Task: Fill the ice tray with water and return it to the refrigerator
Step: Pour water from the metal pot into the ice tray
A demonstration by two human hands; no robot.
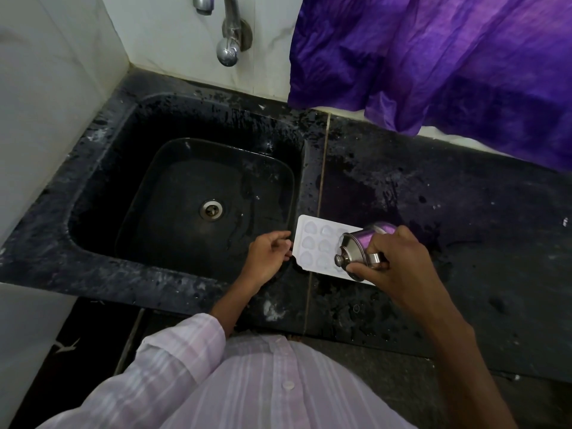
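A white ice tray [315, 243] with heart-shaped cells lies flat on the black counter, just right of the sink. My right hand [399, 261] grips a small steel lidded jug [359, 246] by its handle side and holds it tilted over the tray's right half, lid knob pointing toward me. The jug hides several cells. My left hand [267, 255] hovers at the tray's left edge, over the sink rim, fingers loosely curled and holding nothing; I cannot tell whether a fingertip touches the tray.
The black stone sink [102, 168] with a steel drain [211, 209] fills the left. A chrome tap [230, 38] hangs from the white wall above it. Purple cloth [448, 63] drapes over the counter's back right. The wet black counter [464, 212] stretches rightward.
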